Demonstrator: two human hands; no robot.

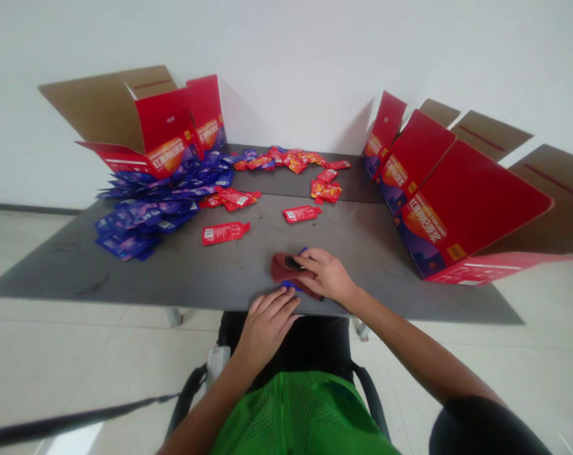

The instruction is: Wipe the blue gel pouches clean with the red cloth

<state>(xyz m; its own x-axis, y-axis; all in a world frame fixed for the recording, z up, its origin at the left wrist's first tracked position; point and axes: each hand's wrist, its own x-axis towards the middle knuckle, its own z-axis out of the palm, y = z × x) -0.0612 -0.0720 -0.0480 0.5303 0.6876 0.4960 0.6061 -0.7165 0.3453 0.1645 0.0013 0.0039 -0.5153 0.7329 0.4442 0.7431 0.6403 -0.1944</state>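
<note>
My right hand [326,275] presses on a dark red pouch [286,268] at the table's near edge, with a black patch showing on the pouch by my fingers. Blue sachet corners [290,286] stick out under it. My left hand [267,325] lies just below, its fingertips against those blue corners. Further off, a large heap of blue-purple sachets [144,221] covers the left of the table. Two loose red sachets [225,232] lie apart from it, and a scatter of red-orange sachets [286,159] lies along the back.
An open red and kraft carton [165,123] stands at the back left. Several more red cartons [466,208] lean along the right side, flaps spread. The dark grey table [362,253] is made of joined panels. A white wall lies behind, a tiled floor below, and a chair's arms flank my green mesh top.
</note>
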